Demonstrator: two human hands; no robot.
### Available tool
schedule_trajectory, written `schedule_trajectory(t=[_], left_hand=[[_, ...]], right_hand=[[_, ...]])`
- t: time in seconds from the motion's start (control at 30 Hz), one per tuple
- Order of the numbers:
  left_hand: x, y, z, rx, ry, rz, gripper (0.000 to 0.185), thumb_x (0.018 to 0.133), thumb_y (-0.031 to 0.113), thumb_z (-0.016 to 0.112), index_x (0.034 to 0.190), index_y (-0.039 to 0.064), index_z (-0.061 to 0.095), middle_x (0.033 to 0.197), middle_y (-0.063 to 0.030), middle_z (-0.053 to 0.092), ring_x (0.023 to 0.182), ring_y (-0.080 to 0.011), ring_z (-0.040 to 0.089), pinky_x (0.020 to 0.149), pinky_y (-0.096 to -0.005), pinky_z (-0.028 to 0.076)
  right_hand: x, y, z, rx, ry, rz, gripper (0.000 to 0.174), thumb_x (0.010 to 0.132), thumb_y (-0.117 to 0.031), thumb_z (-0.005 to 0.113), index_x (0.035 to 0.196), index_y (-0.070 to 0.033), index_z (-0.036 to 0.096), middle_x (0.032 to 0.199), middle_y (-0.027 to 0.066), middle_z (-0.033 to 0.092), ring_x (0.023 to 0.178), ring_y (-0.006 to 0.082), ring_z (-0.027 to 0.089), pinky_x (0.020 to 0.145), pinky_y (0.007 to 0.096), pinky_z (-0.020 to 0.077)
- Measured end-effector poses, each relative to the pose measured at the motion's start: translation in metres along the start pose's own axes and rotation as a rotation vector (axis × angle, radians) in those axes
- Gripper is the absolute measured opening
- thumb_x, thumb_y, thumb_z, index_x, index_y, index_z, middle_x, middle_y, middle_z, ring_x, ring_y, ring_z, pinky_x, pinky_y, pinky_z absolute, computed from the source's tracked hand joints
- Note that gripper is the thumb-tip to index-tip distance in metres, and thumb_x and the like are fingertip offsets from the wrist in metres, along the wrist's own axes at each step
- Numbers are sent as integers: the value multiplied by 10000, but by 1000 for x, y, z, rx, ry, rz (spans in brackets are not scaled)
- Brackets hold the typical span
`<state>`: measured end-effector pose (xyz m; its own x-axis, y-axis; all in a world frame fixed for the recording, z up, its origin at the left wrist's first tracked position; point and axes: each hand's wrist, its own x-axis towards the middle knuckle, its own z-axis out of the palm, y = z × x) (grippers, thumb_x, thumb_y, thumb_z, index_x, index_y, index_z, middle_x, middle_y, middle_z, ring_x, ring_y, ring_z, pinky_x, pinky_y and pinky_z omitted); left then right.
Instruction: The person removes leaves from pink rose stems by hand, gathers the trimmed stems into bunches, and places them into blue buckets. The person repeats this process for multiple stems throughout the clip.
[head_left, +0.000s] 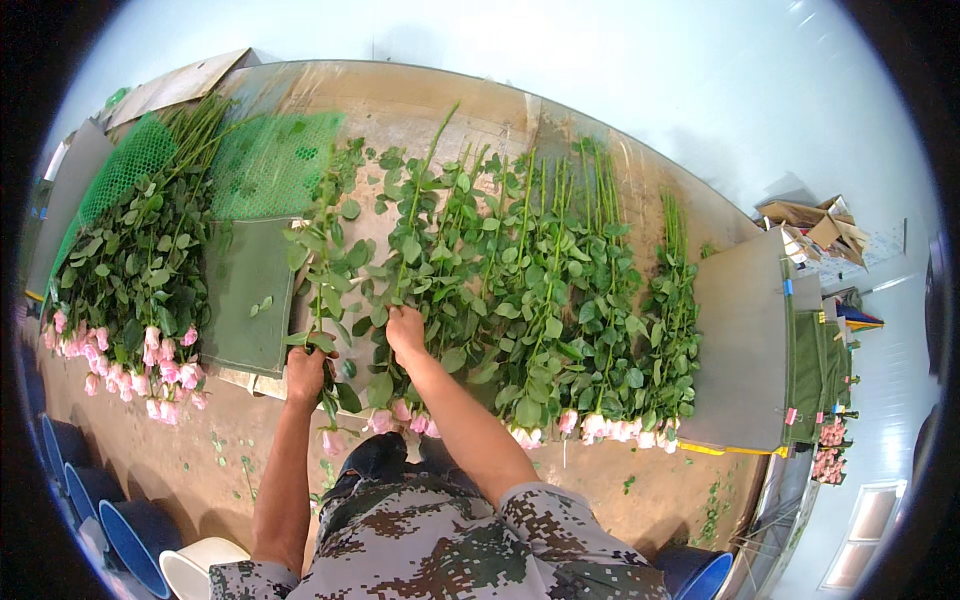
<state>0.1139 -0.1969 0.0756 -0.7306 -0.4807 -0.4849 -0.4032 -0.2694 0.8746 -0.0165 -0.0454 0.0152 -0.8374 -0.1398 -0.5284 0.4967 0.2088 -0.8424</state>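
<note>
My left hand (306, 371) is closed around a leafy rose stem (319, 289) above the front edge of the table. A pink rose bloom (332, 441) hangs below that hand. To its right, the fingers of my right hand (406, 335) pinch another long rose stem (415, 217), which points away from me toward the wall. Beside this hand lie several bunches of pink roses (536, 292) in a row, with blooms toward me and cut stems toward the wall. My right forearm hides some of the blooms.
At left, a larger rose pile (139, 255) lies partly under green plastic netting (131, 169). A dark green mat (247, 292) sits beside it. Grey panels (739, 337) bound the table at right. Blue buckets (139, 544) and a white bucket (199, 566) stand on the floor.
</note>
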Motion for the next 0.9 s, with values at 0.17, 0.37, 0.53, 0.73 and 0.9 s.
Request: schedule_trajectory(t=[0.17, 0.37, 0.53, 0.73, 0.9], left_hand=[[10, -4, 6, 128, -76, -1, 256, 938, 105, 510, 1079, 51, 717, 771, -64, 657, 535, -104, 525, 484, -265, 414], [18, -9, 22, 242, -140, -18, 265, 934, 194, 563, 1091, 61, 729, 790, -36, 641, 602, -95, 520, 525, -273, 405], [36, -31, 29, 328, -136, 107, 220, 924, 164, 590, 1024, 36, 739, 758, -57, 669, 648, -120, 570, 592, -292, 437], [43, -46, 35, 385, -95, 41, 245, 891, 183, 602, 992, -13, 711, 803, -119, 693, 721, -200, 629, 659, -348, 474], [34, -43, 43, 675, 123, 185, 319, 837, 192, 575, 954, -96, 646, 948, -332, 655, 949, -489, 626, 821, -499, 488]], right_hand=[[-18, -27, -11, 207, -60, 74, 296, 1044, -167, 454, 1204, 39, 595, 900, 117, 629, 707, 214, 586, 638, 392, 470], [-68, -80, -103, 362, -135, 69, 307, 1066, -209, 419, 1216, -26, 613, 909, 84, 624, 654, 165, 578, 509, 307, 441], [-111, -104, -257, 77, 83, -106, 316, 1054, -216, 430, 1211, -131, 690, 995, 23, 646, 752, 146, 579, 635, 293, 503], [-102, -81, -406, -21, 262, -34, 312, 1055, -238, 448, 1175, -71, 683, 886, 11, 652, 700, 126, 567, 584, 291, 478], [-57, -25, -438, -1110, 510, -7, 596, 1058, -438, 412, 1443, 16, 438, 1159, 198, 615, 1008, 333, 621, 911, 515, 481]])
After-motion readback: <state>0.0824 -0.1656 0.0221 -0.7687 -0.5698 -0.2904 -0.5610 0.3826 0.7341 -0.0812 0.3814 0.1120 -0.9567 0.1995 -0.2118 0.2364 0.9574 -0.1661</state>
